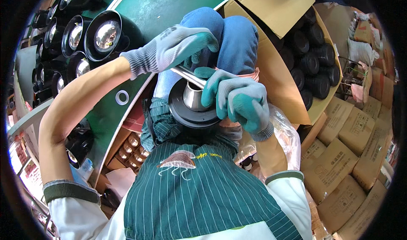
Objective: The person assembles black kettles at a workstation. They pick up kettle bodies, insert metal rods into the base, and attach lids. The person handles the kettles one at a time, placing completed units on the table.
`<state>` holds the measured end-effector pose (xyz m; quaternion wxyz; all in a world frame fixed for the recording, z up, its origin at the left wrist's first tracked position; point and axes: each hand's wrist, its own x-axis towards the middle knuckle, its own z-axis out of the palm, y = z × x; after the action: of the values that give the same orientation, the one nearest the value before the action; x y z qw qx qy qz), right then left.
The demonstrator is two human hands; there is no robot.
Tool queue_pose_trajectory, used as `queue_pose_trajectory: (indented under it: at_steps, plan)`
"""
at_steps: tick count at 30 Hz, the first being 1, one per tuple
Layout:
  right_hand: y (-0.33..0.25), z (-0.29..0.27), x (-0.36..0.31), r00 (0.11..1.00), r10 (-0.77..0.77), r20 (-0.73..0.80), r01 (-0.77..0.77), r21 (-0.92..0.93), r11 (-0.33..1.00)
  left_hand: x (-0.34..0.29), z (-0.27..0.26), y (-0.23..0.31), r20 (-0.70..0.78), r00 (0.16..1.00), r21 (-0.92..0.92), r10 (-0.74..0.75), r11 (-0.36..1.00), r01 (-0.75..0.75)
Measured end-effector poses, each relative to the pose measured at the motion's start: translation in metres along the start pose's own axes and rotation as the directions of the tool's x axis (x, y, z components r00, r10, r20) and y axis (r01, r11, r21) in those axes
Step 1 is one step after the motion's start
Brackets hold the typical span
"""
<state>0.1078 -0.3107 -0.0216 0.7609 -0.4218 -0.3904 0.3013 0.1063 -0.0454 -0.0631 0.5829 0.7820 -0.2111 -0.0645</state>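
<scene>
Gloves first, grey knit with teal palms on both hands; the left hand comes in from the upper left, fingers curled down over the top of a thin silver metal strip, pinching its upper end; the right hand sits just beside it, wrapped around the rim of a black round lamp housing, thumb hooked over the edge near the strip; the housing rests over the person's lap, above the green striped apron, open face up, with a shiny metal reflector cup set in its middle; the strip slants down into that cup, touching its rim; behind the hands, blue-trousered knees; off to the left, a green table carries a row of finished black lamps with mirrored insides, and a small white ring lies on its edge; to the right, an open cardboard box holds more black housings packed together; beyond it, stacked brown cartons on the floor.
</scene>
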Motion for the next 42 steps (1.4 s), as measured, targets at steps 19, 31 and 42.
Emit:
queue_pose_trajectory:
  at_steps: [19,31,42]
  plan:
    - [-0.023,0.012,0.02,0.988,-0.018,0.155,0.09,-0.47,0.878,0.071,0.022,0.008,0.198,0.976,0.432,0.09,0.886,-0.169]
    - [0.0,0.007,0.034,0.887,0.311,-0.342,-0.016,0.648,0.761,0.008,0.006,0.065,-0.151,0.96,0.574,-0.237,0.769,0.28]
    - [0.058,0.057,-0.061,0.519,-0.2,-0.831,-0.053,-0.265,0.963,0.076,0.015,0.146,0.136,0.413,0.893,-0.901,0.292,0.344]
